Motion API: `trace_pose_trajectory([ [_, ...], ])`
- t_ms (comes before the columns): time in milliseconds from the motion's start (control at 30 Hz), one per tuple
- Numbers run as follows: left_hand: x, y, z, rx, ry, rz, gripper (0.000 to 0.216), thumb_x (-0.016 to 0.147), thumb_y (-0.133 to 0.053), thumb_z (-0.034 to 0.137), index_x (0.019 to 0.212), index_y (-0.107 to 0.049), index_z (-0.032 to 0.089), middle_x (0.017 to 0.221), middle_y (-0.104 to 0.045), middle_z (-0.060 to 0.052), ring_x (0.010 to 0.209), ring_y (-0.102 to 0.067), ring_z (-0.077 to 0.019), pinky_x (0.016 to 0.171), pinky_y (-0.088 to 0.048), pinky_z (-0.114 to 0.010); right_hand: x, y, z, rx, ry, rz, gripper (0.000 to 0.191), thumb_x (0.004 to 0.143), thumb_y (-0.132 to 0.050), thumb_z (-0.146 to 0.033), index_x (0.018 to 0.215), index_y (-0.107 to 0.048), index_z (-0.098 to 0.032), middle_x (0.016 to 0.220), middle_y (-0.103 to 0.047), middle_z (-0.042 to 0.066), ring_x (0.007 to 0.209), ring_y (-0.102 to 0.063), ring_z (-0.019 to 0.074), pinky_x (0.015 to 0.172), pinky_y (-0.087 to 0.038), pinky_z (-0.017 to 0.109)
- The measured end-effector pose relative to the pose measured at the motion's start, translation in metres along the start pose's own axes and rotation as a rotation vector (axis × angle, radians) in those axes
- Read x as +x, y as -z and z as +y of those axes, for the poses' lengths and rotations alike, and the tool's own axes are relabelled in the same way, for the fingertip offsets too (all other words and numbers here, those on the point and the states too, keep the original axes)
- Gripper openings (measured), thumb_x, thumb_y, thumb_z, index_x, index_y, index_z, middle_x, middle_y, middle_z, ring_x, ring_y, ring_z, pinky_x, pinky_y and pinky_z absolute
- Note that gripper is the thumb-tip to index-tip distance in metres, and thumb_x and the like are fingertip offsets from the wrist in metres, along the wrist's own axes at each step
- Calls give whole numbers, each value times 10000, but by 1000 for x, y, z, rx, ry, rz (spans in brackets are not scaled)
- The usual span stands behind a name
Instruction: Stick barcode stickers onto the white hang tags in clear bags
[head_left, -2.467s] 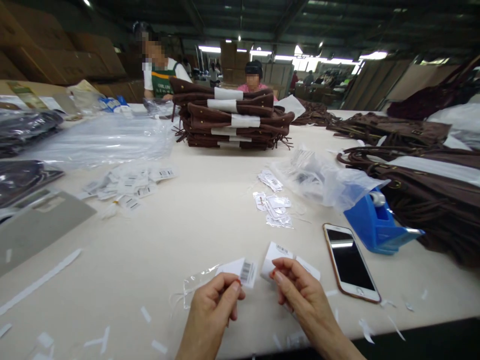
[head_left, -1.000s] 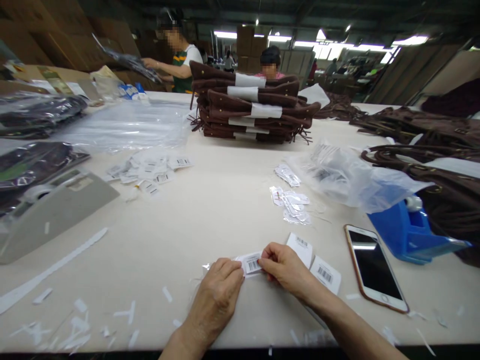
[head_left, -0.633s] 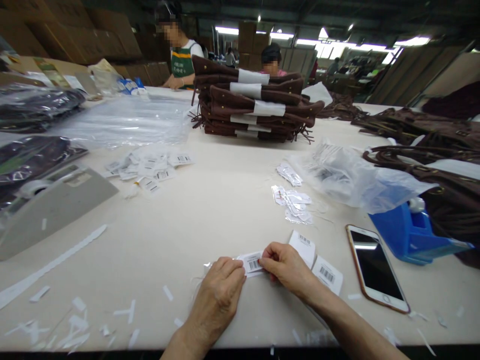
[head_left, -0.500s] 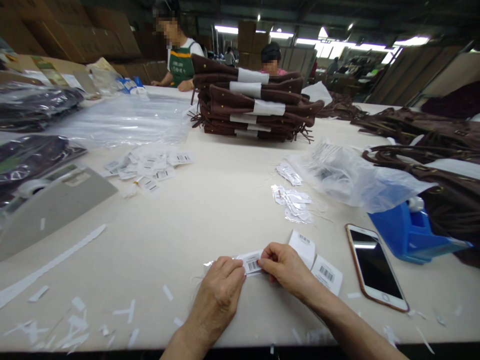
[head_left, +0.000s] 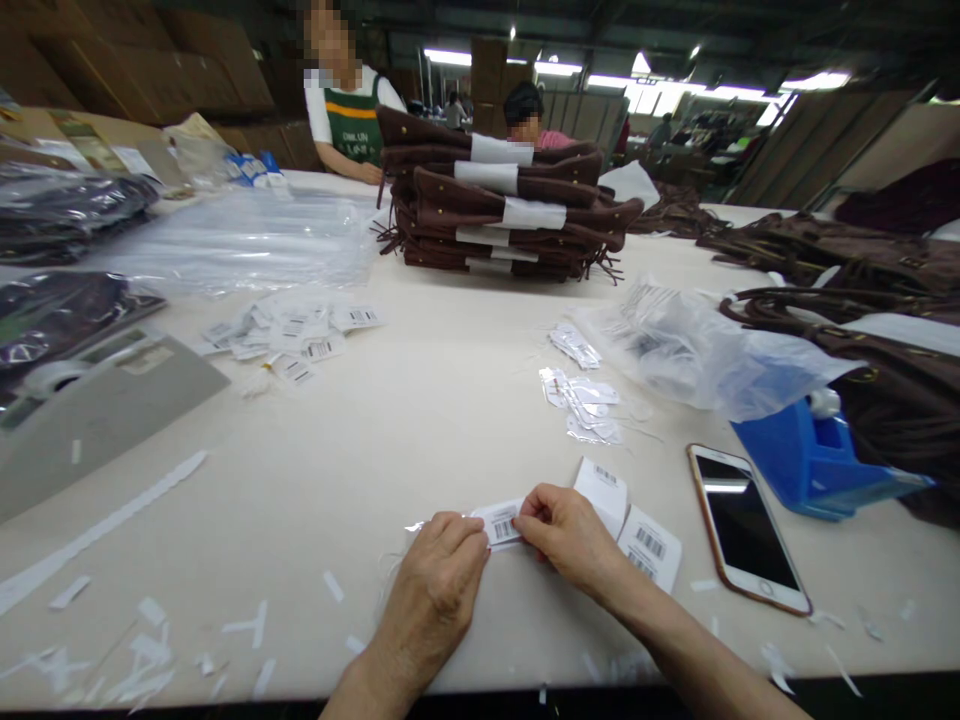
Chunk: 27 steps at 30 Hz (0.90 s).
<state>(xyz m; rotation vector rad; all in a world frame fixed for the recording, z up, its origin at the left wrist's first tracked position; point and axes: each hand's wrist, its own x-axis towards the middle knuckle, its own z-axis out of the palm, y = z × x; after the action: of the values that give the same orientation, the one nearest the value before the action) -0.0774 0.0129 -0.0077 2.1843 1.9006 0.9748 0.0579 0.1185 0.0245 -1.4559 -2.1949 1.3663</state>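
Observation:
A white hang tag bearing a barcode sticker [head_left: 502, 522] lies on the table between my hands. My left hand [head_left: 439, 575] is closed on the tag's left end, fingers bent and pressing it down. With thumb and forefinger pinched, my right hand [head_left: 559, 530] grips the sticker's right edge. Under my right wrist runs a folded strip of barcode labels [head_left: 651, 545], partly covered by the forearm. Beyond my right hand are small stacks of white tags [head_left: 589, 405]. A loose heap of barcoded tags [head_left: 292, 335] lies farther off to the left.
A phone [head_left: 748, 530] and blue tape dispenser [head_left: 817, 460] sit at right, beside a crumpled plastic bag [head_left: 697, 350]. Stacked brown bags [head_left: 510, 210] stand at the back; a grey dispenser [head_left: 112, 410] is at left. Paper scraps litter the front edge. A co-worker in a green apron [head_left: 352, 125] stands opposite.
My hands stay in nearly the same place on the tag and sticker. The co-worker in the apron has straightened up, and the view has shifted slightly.

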Motion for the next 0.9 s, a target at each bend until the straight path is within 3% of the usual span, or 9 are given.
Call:
trace_pose_trajectory([
  [233,-1,0,-1,37,-9,-81,237,830,-427,104,1035,-530,163,901,-577,-63,832,-473,-193,721,-466,-353,-1,-2,-1,-82,42,45,117,688,-503,-139,581,-527,-180,494,-540,-17,487,-461,108,488,-308,223],
  [333,-1,-1,-1,62,-14,-88,236,826,-422,100,1018,-543,162,905,-571,-68,835,-470,-202,721,-466,-365,-2,-5,0,-133,64,78,116,692,-493,-128,594,-528,-178,554,-571,8,538,-486,123,523,-316,236],
  [567,-2,-2,0,97,-21,-95,242,817,-411,83,1007,-546,149,911,-573,-76,830,-470,-212,708,-464,-383,-9,-9,-1,-477,104,175,79,750,-499,-198,810,-534,-161,659,-616,52,616,-567,191,557,-344,278],
  [633,-2,-2,0,95,-25,-89,241,819,-410,84,1010,-545,145,914,-574,-78,834,-468,-214,712,-462,-388,-16,-12,1,-515,207,232,94,783,-472,-177,841,-544,-163,723,-620,59,676,-574,198,594,-376,293],
  [700,-2,-2,0,87,-15,-95,237,822,-411,89,1010,-543,148,914,-576,-75,838,-470,-213,717,-460,-388,-25,-17,6,-529,418,269,176,823,-413,-138,887,-573,-173,852,-636,68,805,-571,199,701,-403,319],
  [800,-1,-2,1,69,9,-124,229,825,-415,106,1005,-542,167,920,-580,-65,839,-477,-210,725,-456,-384,-37,-29,18,-609,680,326,270,864,-397,-190,1086,-550,-172,1096,-614,76,1036,-513,229,921,-326,410],
  [900,0,-2,1,62,9,-129,214,829,-407,113,977,-544,184,900,-583,-55,828,-479,-206,728,-451,-380,-39,-37,27,-735,693,418,347,871,-425,-274,1178,-505,-133,1202,-560,97,1158,-434,279,1011,-205,493],
])
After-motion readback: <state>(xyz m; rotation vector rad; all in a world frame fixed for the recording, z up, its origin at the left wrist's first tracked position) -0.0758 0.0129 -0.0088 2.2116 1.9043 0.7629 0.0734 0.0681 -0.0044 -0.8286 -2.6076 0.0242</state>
